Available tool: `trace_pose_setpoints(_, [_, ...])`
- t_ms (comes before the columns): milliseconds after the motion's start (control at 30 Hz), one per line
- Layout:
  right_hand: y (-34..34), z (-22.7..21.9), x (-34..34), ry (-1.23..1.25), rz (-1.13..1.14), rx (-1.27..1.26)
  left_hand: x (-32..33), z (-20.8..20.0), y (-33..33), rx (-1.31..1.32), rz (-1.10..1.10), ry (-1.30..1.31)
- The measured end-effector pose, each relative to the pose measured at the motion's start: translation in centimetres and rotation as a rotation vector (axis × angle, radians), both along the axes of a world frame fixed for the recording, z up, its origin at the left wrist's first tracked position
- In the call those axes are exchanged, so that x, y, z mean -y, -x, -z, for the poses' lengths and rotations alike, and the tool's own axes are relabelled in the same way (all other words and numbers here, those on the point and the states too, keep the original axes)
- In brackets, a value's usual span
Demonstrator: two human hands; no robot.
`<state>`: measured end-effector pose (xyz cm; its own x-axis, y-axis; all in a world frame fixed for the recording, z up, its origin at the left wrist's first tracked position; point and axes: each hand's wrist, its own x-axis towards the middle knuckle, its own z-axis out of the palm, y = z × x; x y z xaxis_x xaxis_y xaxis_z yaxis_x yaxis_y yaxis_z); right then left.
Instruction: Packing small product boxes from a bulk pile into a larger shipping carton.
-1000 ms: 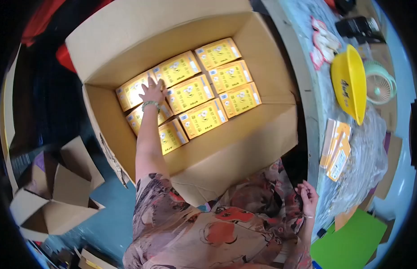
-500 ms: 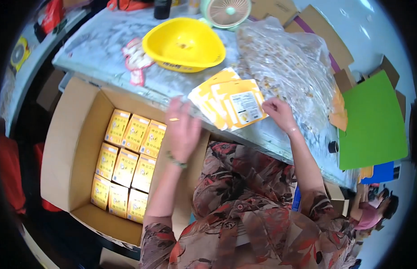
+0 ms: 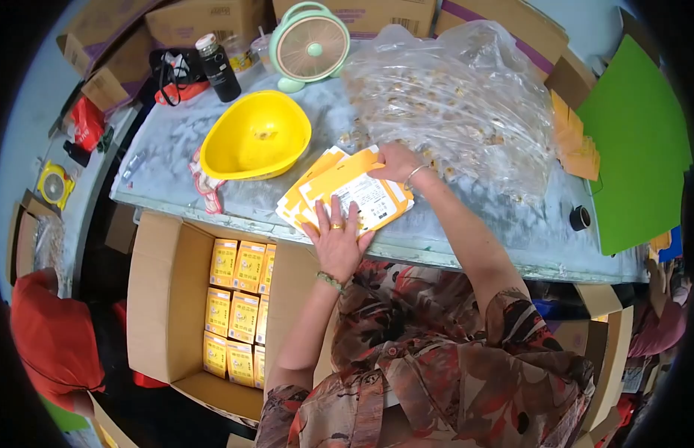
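Observation:
A small stack of flattened orange-and-white cartons (image 3: 369, 196) lies fanned out near the table's front edge. My left hand (image 3: 338, 246) rests on the top carton with its fingers spread, wearing a ring. At the far right corner of that carton my right hand (image 3: 396, 163) has its fingers curled over the orange flap, gripping it. Below the table edge on the left stands an open cardboard box (image 3: 154, 299), holding rows of upright yellow boxes (image 3: 243, 317); its near wall hides some of them.
A yellow plastic basin (image 3: 246, 134) sits left of the stack with a pink-and-white cloth (image 3: 206, 187) beside it. Behind are a green fan (image 3: 312, 48) and a black bottle (image 3: 219, 71). A large clear bag of small pieces (image 3: 459, 104) covers the back right. A black tape roll (image 3: 579, 217) lies rightward.
My left hand has come from above the open box onto the cartons. My right hand has shifted to the top carton's far corner. The view has tilted up, showing more of the table's back.

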<state>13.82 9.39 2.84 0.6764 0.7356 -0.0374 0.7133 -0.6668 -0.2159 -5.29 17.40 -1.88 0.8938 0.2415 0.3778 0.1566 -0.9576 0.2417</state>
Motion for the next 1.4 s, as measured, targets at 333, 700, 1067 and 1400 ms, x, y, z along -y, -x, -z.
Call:
trace_pose_setpoints(333, [3.4,-1.2,-1.3,-0.594,0.054,0.000,-1.0,1.8,-0.1,0.215,0.067,-0.111])
trace_pose_setpoints(700, [10.6,1.0,17.4,-0.956,0.160,-0.381,5.3,-8.7,0.5,-0.017,0.430,0.026])
trace_pose_setpoints(1067, [21.0,2.2,27.7,-1.276,0.280,-1.039,13.9,-7.2,1.0,-0.286,0.956,0.091])
trace_pose_setpoints(1400, [16.4,-2.6,28.3,-0.998,-0.109,-0.094,15.7,-8.5,-0.7,-0.612,0.965,0.760])
